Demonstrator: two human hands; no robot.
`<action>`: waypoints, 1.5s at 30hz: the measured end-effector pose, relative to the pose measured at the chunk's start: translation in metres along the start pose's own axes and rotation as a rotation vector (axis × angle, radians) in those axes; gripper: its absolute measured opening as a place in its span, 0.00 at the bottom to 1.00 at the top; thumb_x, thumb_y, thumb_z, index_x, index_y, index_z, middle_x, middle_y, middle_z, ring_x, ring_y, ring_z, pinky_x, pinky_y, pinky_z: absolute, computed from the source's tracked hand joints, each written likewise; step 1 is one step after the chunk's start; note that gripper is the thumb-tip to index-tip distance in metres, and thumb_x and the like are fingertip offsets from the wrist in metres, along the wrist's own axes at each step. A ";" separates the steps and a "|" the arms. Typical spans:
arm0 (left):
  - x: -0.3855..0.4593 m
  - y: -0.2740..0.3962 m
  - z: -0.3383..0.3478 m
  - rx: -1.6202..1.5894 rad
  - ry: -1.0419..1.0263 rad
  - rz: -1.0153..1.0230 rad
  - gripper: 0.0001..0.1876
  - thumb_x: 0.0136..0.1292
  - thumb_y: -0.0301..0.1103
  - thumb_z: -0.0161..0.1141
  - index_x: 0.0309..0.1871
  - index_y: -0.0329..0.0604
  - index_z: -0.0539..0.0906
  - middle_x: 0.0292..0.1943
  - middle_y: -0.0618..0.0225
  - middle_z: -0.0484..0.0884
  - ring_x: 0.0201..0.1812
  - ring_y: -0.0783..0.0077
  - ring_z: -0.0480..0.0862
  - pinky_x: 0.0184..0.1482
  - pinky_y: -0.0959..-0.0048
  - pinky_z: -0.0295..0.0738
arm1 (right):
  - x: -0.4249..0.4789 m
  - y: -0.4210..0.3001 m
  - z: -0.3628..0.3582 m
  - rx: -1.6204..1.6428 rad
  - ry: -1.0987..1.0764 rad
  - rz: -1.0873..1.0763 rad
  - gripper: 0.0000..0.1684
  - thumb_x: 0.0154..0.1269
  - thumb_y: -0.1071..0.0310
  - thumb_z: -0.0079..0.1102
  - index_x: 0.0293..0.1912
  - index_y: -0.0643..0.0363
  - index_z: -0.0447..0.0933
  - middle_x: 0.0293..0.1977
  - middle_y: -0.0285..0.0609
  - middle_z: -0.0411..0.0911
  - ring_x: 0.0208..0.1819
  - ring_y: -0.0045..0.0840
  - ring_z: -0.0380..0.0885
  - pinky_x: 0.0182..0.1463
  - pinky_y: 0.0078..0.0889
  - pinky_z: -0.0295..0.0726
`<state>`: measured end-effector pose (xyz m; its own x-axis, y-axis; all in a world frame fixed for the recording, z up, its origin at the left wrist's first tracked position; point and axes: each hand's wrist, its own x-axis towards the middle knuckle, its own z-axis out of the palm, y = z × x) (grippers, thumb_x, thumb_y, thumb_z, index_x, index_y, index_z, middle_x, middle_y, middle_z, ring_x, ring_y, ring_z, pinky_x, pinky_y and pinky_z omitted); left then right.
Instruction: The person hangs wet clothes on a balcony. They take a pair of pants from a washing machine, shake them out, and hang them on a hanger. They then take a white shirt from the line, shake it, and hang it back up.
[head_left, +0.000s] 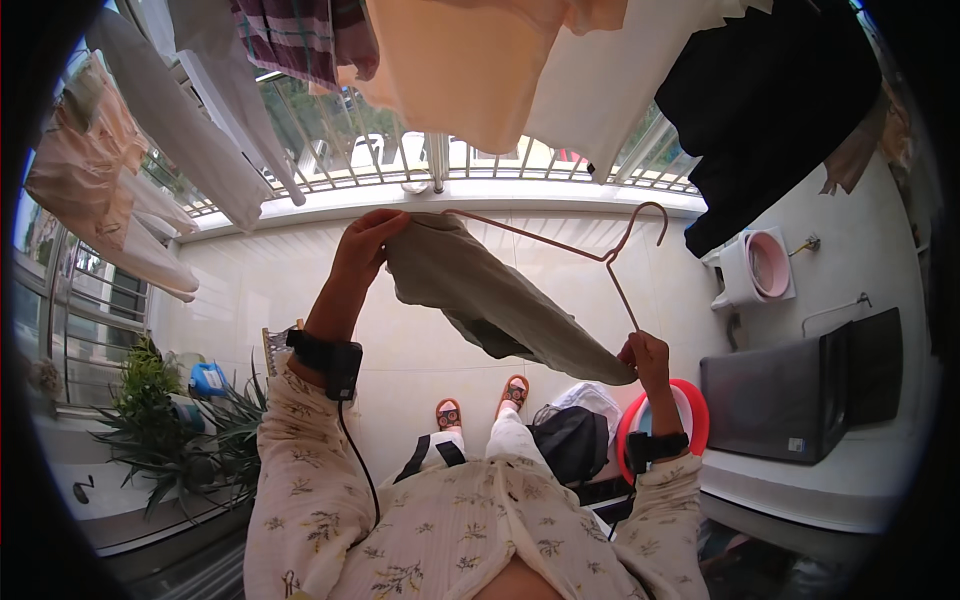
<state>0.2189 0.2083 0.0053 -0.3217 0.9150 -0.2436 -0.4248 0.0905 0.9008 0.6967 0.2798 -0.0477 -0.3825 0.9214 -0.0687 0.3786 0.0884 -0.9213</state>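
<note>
A grey-olive cloth garment (480, 300) stretches between my two hands, sloping down to the right. My left hand (371, 238) grips its upper left corner, near where one arm of a reddish-brown clothes hanger (532, 238) goes behind or into the cloth. My right hand (648, 355) pinches the garment's lower right corner together with the hanger's other arm. The hanger's hook points up and to the right, above the cloth. Both ends of the hanger are hidden by cloth or fingers.
Laundry hangs overhead, including a peach garment (465, 75) and a black garment (772, 112). A railing (352, 142) runs behind it. A red basin (695, 409), a black bag (574, 442) and a dark-lidded washing machine (765, 397) are at right; potted plants (165, 427) stand left.
</note>
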 end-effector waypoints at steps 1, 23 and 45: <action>0.003 0.004 -0.002 0.001 -0.015 -0.005 0.10 0.63 0.34 0.60 0.45 0.42 0.81 0.34 0.72 0.81 0.35 0.80 0.80 0.35 0.80 0.75 | 0.000 -0.007 -0.001 -0.004 0.014 0.003 0.20 0.69 0.62 0.46 0.23 0.62 0.72 0.16 0.37 0.74 0.17 0.16 0.71 0.21 0.19 0.69; 0.056 -0.143 -0.050 -0.158 0.112 0.128 0.42 0.60 0.62 0.55 0.70 0.50 0.54 0.68 0.61 0.57 0.69 0.57 0.53 0.65 0.45 0.45 | -0.028 -0.139 -0.024 0.096 0.074 -0.171 0.19 0.70 0.68 0.45 0.23 0.66 0.70 0.30 0.52 0.82 0.30 0.24 0.81 0.33 0.21 0.78; 0.015 -0.276 0.109 0.202 -0.179 -0.416 0.35 0.54 0.49 0.68 0.58 0.39 0.67 0.48 0.60 0.75 0.43 0.67 0.78 0.48 0.66 0.73 | -0.088 -0.150 -0.095 0.010 0.374 -0.071 0.24 0.72 0.57 0.44 0.22 0.62 0.68 0.34 0.51 0.81 0.31 0.24 0.80 0.36 0.22 0.77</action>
<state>0.4232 0.2400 -0.2082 -0.0019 0.8369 -0.5473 -0.3078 0.5203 0.7966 0.7536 0.2211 0.1332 -0.0728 0.9877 0.1383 0.3535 0.1552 -0.9224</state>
